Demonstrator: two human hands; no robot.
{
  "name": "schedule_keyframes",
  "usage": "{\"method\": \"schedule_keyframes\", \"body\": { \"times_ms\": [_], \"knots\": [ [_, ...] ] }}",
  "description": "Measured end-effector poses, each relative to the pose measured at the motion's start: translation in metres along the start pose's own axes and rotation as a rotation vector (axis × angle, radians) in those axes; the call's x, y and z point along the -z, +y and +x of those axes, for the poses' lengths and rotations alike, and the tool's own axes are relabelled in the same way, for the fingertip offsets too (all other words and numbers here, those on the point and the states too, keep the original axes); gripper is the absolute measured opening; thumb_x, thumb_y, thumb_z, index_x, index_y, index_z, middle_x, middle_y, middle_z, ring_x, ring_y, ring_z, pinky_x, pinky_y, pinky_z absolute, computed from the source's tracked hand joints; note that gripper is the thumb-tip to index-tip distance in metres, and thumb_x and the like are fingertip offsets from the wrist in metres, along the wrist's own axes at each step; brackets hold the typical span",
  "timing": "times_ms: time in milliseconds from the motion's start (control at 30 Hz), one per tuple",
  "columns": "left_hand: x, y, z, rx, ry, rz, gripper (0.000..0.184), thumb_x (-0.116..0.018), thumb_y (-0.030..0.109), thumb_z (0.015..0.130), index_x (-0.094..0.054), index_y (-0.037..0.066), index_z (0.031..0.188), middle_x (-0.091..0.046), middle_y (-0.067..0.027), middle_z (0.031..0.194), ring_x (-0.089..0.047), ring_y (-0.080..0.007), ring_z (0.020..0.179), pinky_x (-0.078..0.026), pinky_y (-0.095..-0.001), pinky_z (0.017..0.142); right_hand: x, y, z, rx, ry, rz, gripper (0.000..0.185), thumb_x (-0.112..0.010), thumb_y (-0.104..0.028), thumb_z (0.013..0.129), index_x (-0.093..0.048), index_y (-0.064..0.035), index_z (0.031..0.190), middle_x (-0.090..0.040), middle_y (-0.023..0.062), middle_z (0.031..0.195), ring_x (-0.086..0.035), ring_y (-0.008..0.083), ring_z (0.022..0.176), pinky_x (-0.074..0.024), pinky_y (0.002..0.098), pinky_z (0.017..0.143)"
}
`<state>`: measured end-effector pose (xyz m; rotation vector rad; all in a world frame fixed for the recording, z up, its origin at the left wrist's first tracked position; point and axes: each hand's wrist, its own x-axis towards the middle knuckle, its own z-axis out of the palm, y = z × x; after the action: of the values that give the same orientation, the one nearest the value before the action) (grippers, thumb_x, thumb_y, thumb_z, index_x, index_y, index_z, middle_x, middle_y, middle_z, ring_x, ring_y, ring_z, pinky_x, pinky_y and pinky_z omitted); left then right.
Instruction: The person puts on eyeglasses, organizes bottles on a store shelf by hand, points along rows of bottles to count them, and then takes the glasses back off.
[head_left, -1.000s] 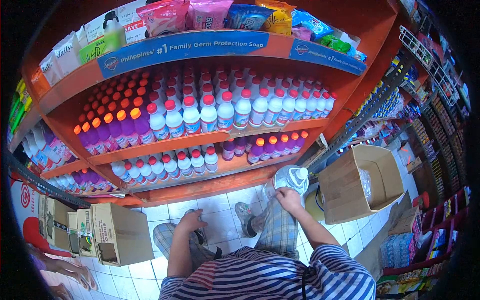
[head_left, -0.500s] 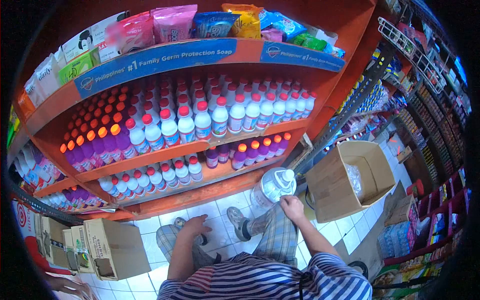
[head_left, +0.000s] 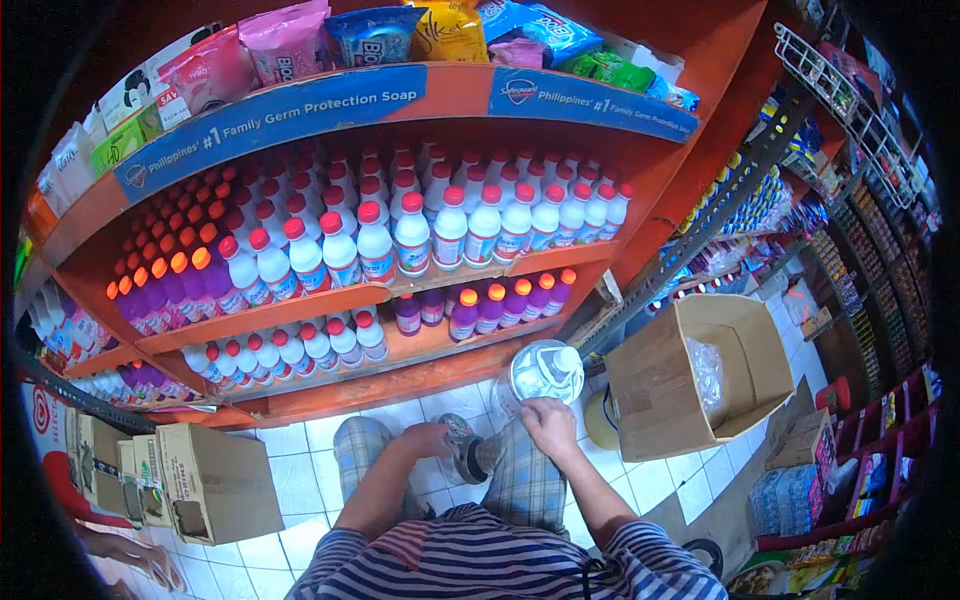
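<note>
My right hand [head_left: 550,425] rests at my right knee, close to a large clear plastic jug [head_left: 545,371] with a white cap that stands on the tiled floor; its fingers are curled and what they hold, if anything, is hidden. My left hand [head_left: 428,440] is held low between my knees near my shoe [head_left: 462,450], its fingers turned away and hard to make out. In front of me, shelves [head_left: 420,345] carry rows of white bottles [head_left: 412,235] with red caps and purple bottles [head_left: 463,315] with orange caps.
An open cardboard box [head_left: 655,385] is at the right, with clear plastic inside, beside a pail [head_left: 601,418]. More cardboard boxes [head_left: 225,485] stand at the left. Bagged goods [head_left: 375,35] line the top shelf. Another person's feet [head_left: 160,565] show at the lower left.
The view has shifted to the right. My left hand has moved inward toward my shoe, from above the floor. My right hand stays near the jug and knee.
</note>
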<state>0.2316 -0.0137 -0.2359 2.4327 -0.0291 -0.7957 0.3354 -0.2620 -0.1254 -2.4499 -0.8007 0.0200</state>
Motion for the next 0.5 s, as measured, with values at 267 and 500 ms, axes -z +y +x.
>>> {"method": "schedule_keyframes", "body": {
  "times_ms": [267,500],
  "knots": [
    [-0.009,0.024,0.072,-0.195,0.040,0.042,0.064,-0.070,0.040,0.063,-0.056,0.006,0.115,-0.063,-0.0153,0.105,-0.061,-0.0301,0.096,-0.048,-0.0396,0.082,0.023,0.034,-0.025,-0.149,0.120,0.024,0.026,-0.058,-0.028,0.082,-0.067,-0.0062,0.093,-0.064,0.0141,0.091,-0.059,0.0311,0.091,-0.0453,0.0390,0.082],
    [-0.002,0.052,0.069,-0.178,-0.105,0.168,0.065,-0.072,0.035,0.065,-0.054,0.005,0.120,-0.059,-0.0159,0.115,-0.056,-0.0312,0.106,-0.046,-0.0402,0.088,0.011,0.084,-0.072,-0.371,0.230,0.133,0.023,-0.054,-0.025,0.085,-0.065,-0.0063,0.093,-0.064,0.0123,0.097,-0.058,0.0300,0.096,-0.0445,0.0373,0.084]
  ]
}}
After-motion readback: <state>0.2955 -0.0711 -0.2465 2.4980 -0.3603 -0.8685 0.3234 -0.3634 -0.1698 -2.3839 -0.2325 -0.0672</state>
